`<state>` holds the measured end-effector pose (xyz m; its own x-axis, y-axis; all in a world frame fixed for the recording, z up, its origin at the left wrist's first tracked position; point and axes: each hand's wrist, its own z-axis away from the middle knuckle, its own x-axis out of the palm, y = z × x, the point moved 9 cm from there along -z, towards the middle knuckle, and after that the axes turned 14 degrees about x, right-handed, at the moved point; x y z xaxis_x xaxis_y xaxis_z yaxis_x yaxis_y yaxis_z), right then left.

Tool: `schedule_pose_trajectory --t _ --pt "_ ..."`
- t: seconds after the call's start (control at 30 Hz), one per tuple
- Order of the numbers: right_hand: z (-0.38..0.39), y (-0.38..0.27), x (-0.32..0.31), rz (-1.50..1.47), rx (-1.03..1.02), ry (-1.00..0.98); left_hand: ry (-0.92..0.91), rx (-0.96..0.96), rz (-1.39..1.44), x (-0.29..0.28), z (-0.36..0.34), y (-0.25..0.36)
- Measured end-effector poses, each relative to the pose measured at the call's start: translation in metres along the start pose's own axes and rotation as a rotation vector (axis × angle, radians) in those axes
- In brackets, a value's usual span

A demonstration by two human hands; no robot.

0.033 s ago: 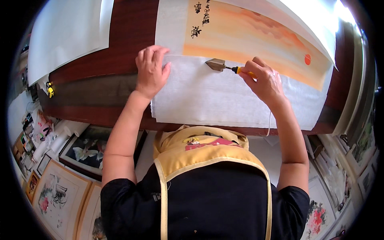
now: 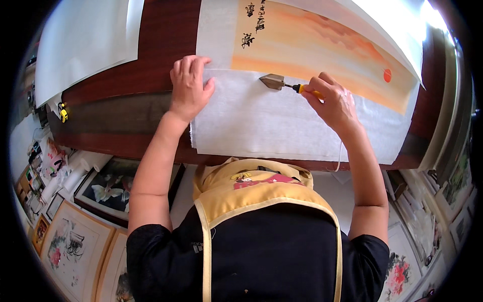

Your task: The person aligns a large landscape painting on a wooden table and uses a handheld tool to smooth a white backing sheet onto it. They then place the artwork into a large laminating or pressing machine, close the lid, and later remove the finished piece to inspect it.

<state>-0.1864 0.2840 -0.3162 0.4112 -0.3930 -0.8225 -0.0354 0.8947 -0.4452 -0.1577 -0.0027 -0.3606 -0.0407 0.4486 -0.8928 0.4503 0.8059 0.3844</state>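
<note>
Right now, fingers of the right hand (image 2: 334,103) are clamped round the yellow handle (image 2: 303,89) of a small iron (image 2: 274,82). From those fingers its metal head lies off to the left, the long axis running nearly crosswise, tip aimed toward the left hand (image 2: 187,93). And that left hand rests well apart from the tip, thumb clear of the curled fingers, over the left edge of the white paper (image 2: 282,121); whether the fingertips press down, I can't tell. So the right hand is the nearer one, with the head over the paper, just beside the near edge of the orange painting (image 2: 302,48). Farther out, a pale sheet (image 2: 375,22) curls up beyond the painting, and the dark red table (image 2: 166,30) stretches away leftward.
</note>
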Motion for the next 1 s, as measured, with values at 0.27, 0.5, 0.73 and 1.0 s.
schedule_pose_trajectory --t 0.27,0.5,0.73,1.0 --pt "0.002 -0.001 0.001 0.011 0.016 -0.008 -0.119 0.049 0.139 -0.003 -0.012 -0.012" --pt "0.003 0.0 0.002 -0.017 0.018 0.013 -0.093 -0.094 0.227 -0.005 -0.007 -0.027" --pt "0.004 0.002 0.002 -0.027 0.043 0.006 -0.112 -0.199 0.229 -0.005 -0.004 -0.037" --pt "-0.008 -0.031 0.011 0.019 -0.113 -0.011 -0.12 -0.179 0.165 -0.007 -0.006 -0.034"
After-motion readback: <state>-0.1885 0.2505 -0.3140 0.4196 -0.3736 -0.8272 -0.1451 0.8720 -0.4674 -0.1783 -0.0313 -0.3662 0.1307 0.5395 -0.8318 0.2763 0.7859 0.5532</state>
